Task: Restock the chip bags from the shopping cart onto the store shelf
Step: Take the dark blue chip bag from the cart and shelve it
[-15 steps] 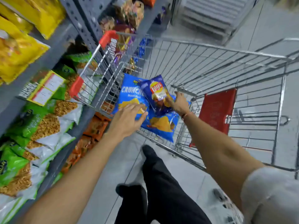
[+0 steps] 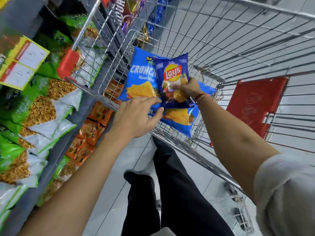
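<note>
A dark blue Lay's chip bag (image 2: 174, 72) is held upright inside the wire shopping cart (image 2: 238, 53), my right hand (image 2: 188, 88) shut on its lower part. Behind it leans a light blue Crunchex bag (image 2: 139, 82). A second light blue bag (image 2: 180, 119) lies under them near the cart's front rail. My left hand (image 2: 136, 116) reaches over that rail, its fingers spread and touching the bottom edges of the blue bags. The store shelf (image 2: 51, 150) stands at the left.
The shelf holds green-and-white snack bags (image 2: 34, 106), orange packets (image 2: 90, 133) lower down and a yellow price tag (image 2: 20, 62). The cart's red child-seat flap (image 2: 255, 106) hangs at the right. My dark trouser leg (image 2: 170, 193) and grey floor are below.
The view has shifted closer to the cart. My right hand has lifted the Lay's bag more upright, and my left hand has moved forward onto the bottom edges of the blue bags.
</note>
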